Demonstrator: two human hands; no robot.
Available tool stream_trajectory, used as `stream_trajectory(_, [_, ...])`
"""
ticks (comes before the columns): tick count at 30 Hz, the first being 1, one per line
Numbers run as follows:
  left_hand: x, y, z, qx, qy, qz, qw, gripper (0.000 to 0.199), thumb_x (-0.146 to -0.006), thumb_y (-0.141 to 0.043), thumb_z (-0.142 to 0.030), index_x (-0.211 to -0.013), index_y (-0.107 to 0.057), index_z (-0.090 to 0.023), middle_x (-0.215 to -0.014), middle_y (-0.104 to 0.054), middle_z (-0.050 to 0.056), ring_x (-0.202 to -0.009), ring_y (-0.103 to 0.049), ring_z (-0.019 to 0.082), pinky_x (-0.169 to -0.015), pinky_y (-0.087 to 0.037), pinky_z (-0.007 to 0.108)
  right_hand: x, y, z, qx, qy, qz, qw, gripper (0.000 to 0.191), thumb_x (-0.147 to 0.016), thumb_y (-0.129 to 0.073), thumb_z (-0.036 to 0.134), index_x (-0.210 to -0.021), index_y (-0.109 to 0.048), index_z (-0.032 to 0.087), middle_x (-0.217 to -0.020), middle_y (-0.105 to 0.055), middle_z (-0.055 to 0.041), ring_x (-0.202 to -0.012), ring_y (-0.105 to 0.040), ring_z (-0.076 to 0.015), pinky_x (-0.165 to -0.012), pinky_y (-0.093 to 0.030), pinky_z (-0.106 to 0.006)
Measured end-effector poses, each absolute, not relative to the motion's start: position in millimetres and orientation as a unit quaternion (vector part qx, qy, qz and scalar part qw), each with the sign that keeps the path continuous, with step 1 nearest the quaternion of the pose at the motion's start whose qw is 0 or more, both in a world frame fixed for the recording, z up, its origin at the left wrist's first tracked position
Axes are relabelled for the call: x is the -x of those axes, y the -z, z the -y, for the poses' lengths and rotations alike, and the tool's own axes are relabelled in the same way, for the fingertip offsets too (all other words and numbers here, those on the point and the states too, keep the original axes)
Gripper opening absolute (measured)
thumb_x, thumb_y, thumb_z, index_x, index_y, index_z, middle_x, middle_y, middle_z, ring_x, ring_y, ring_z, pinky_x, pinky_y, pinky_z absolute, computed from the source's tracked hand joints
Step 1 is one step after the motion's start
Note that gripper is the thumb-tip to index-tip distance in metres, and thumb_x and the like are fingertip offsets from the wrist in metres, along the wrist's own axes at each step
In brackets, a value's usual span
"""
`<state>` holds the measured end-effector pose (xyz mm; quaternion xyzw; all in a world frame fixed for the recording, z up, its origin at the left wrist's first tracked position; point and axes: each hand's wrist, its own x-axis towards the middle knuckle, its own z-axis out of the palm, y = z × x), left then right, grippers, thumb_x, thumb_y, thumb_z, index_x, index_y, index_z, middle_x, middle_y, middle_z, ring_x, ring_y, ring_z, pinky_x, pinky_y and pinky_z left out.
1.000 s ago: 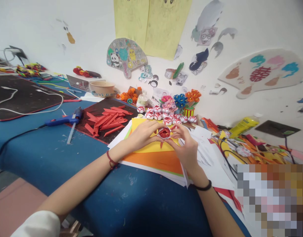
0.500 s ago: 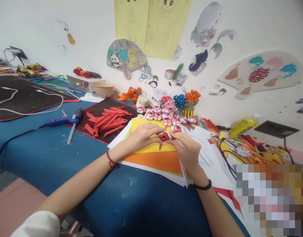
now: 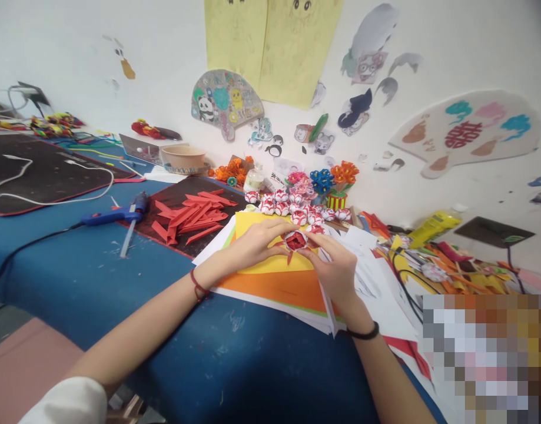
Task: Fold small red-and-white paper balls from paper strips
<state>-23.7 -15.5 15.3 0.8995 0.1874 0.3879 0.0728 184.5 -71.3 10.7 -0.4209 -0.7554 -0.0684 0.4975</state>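
Our ball [image 3: 295,240], red and white and seemingly of folded paper, sits between our fingertips, its hollow red middle facing us. To handle it well, we judge, we should press lightly and evenly from both sides, so the rim keeps round and no fold creases. Its place is just past the ends of both hands: our left hand [image 3: 259,240] lies at nine o'clock from it, our right hand [image 3: 336,259] between three and four. Each pinches the ball between thumb and fingers, fingers along the top, thumb lower down. A red tab [image 3: 289,258] shows near six o'clock, over the yellow sheet [image 3: 256,264]. Similar finished-looking balls [image 3: 267,205] cluster toward twelve. Farther out, around nine, lie red strips [image 3: 191,218], then the glue gun [image 3: 113,218].
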Motion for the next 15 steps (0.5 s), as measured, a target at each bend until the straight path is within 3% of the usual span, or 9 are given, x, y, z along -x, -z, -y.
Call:
stream_trajectory(3, [23.2,-14.7,14.3,-0.893,-0.391,-0.205,0.092,0.049,-0.093,-0.058,-0.031,-0.138,-0.044,-0.022,-0.128,-0.060,0.012,-0.116,-0.058,0.022,-0.097,-0.048,0.036,-186.0,-12.0,69.7,0.435,0.046,0.761,0.479,0.037,-0.083,-0.071,0.028,-0.119,-0.066,0.020,-0.099,-0.071,-0.0075,-0.081,-0.067,-0.0202,-0.079,-0.055,-0.034])
stream_trajectory(8, [23.2,-16.2,15.1,-0.891,-0.391,-0.221,0.069,0.038,-0.093,-0.059,-0.028,-0.129,-0.053,-0.020,-0.122,-0.065,0.010,-0.110,-0.061,0.022,-0.094,-0.048,0.034,-188.2,-8.7,66.6,0.442,0.015,0.766,0.467,0.047,-0.082,-0.072,0.032,-0.127,-0.060,0.022,-0.100,-0.069,-0.0062,-0.081,-0.066,-0.0193,-0.081,-0.055,-0.035])
stream_trajectory(15, [24.4,-14.4,14.5,-0.898,-0.387,-0.209,0.030,0.033,-0.093,-0.058,-0.032,-0.122,-0.060,-0.018,-0.105,-0.072,0.008,-0.094,-0.066,0.019,-0.083,-0.050,0.028,-187.4,-10.6,68.7,0.421,0.048,0.761,0.492,0.021,-0.083,-0.071,0.027,-0.102,-0.070,0.019,-0.087,-0.072,-0.0059,-0.073,-0.067,-0.0185,-0.071,-0.055,-0.032])
